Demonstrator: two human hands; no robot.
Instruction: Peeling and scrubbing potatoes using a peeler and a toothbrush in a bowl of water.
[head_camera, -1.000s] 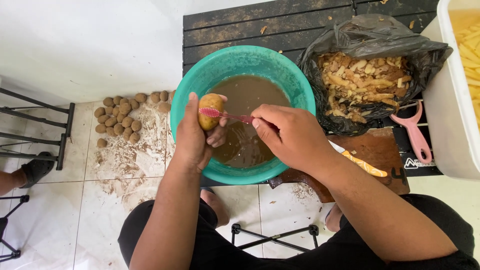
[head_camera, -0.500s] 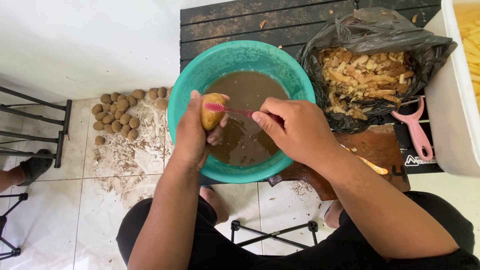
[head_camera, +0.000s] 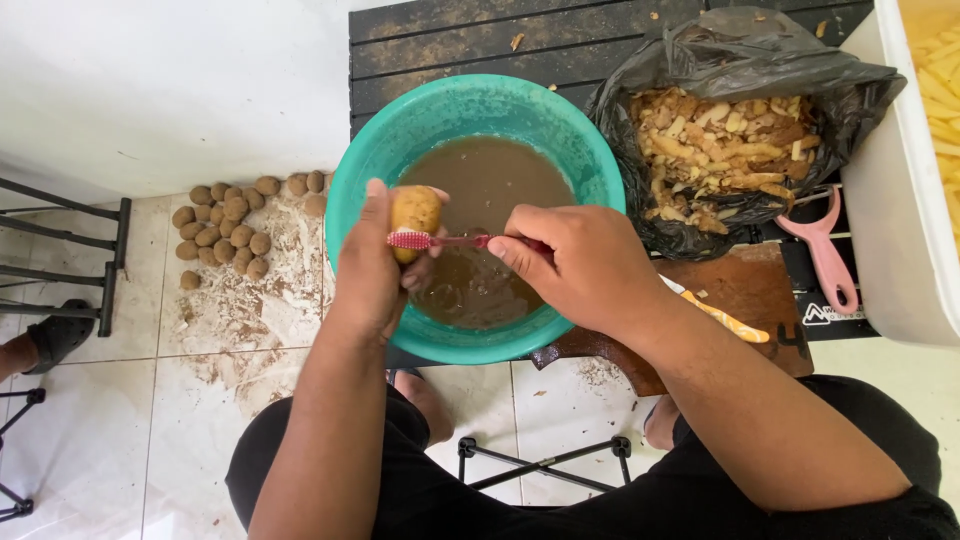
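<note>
The left hand (head_camera: 372, 268) is closed round a potato (head_camera: 415, 210), thumb on the near side and fingers curled behind it, holding it above the near-left part of a teal bowl (head_camera: 360, 190) of muddy brown water. The right hand (head_camera: 575, 262) is closed on the handle of a pink-headed toothbrush (head_camera: 440, 240), whose bristle head lies against the lower side of the potato, just above the left thumb.

Since half a second ago, the potato has turned a little in the fingers and the brush head has slid leftward across it; both hands stay over the bowl.

Behind the bowl, to the right, a black bag (head_camera: 740, 60) of peelings sits on the dark slatted surface (head_camera: 450, 40). A pink peeler (head_camera: 822, 250) lies beside it, and a yellow-handled knife (head_camera: 725, 318) rests on a wooden board (head_camera: 740, 295) partly hidden by the right forearm. A heap of unwashed potatoes (head_camera: 225, 225) lies on the tiled floor (head_camera: 230, 390) to the left.
</note>
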